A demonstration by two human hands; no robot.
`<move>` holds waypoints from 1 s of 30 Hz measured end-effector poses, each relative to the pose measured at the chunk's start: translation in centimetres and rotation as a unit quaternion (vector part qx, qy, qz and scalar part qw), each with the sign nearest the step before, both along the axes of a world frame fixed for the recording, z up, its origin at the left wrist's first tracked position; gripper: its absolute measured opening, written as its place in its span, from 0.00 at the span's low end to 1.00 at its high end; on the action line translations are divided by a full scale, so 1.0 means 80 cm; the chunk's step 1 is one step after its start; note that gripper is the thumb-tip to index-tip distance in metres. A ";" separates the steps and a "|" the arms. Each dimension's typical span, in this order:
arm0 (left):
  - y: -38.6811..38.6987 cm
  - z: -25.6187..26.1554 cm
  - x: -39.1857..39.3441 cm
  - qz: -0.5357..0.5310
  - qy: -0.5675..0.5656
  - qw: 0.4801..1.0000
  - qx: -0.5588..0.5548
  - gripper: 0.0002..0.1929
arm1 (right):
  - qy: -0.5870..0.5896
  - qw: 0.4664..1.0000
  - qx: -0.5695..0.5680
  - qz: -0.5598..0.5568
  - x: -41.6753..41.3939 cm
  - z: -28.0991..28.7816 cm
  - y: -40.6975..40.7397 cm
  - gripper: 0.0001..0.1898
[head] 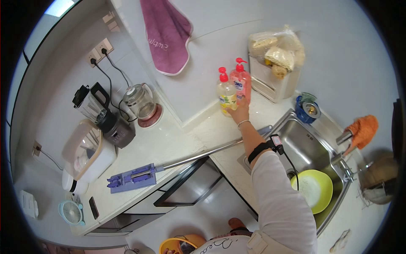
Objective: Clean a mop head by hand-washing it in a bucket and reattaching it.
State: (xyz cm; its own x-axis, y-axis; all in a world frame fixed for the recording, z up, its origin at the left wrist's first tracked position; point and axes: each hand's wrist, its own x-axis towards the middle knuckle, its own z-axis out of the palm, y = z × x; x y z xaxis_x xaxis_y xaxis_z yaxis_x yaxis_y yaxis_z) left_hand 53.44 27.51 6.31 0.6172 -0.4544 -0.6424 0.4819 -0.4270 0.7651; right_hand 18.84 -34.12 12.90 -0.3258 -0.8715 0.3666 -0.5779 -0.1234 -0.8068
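Note:
My right hand point(240, 111) reaches to two pump bottles in the counter corner. Its thumb overlaps the lower label of a clear bottle point(225, 90) with yellow print, and its fingers lie against a pink bottle point(241, 79). Both bottles stand upright with red pump tops; whether the hand grips either is hard to tell. A flat mop point(203, 155) with a metal pole lies across the counter, passing under my right forearm. At the bottom edge, fingertips of my left hand point(169, 251) show at a yellow bucket point(182, 239) with a dark object inside; most of that hand is cut off.
A steel sink point(291, 136) holds a yellow-green basin point(325, 190). An orange cloth point(361, 131) hangs over the faucet. A blender point(119, 130), glass kettle point(142, 103), dish rack point(98, 162), phone point(94, 208) and small fan point(71, 212) stand or lie leftward. Below, a cabinet door point(190, 185) juts out.

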 end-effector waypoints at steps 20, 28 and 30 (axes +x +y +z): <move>0.031 -0.066 0.018 -0.549 0.032 0.835 -0.017 0.19 | 0.214 0.958 0.066 0.182 -0.067 0.141 0.601 0.24; 0.032 -0.027 -0.073 -0.627 0.092 0.773 -0.029 0.18 | 0.111 0.943 0.274 -0.154 -0.224 0.060 0.917 0.29; 0.029 -0.017 -0.102 -0.655 0.082 0.750 -0.049 0.20 | 0.099 0.910 0.282 -0.286 -0.253 0.066 0.950 0.29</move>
